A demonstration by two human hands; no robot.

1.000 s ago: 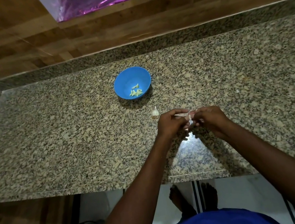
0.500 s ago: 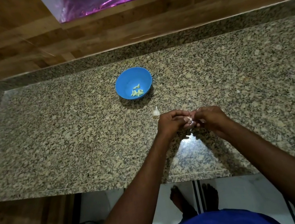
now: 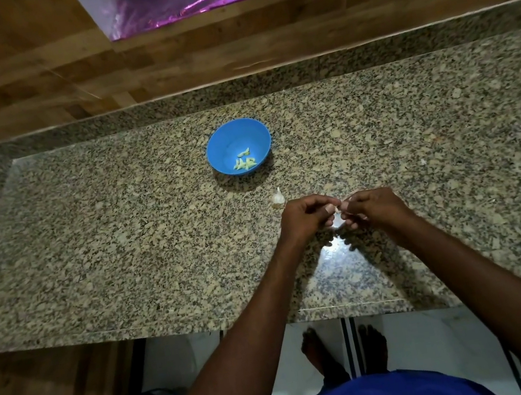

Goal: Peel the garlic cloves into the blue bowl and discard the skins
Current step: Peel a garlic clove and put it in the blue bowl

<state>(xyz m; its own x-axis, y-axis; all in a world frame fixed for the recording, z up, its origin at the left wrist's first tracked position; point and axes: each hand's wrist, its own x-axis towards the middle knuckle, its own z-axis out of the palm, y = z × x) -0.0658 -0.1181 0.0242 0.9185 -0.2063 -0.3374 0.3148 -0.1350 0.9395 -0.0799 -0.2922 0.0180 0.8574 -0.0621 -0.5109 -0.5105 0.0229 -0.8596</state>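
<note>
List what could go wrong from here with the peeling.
1. The clove is tiny and pinched between the left hand and right hand; it may slip from that grip onto the counter.
2. The blue bowl sits beyond the hands, so a tossed clove could miss it.
</note>
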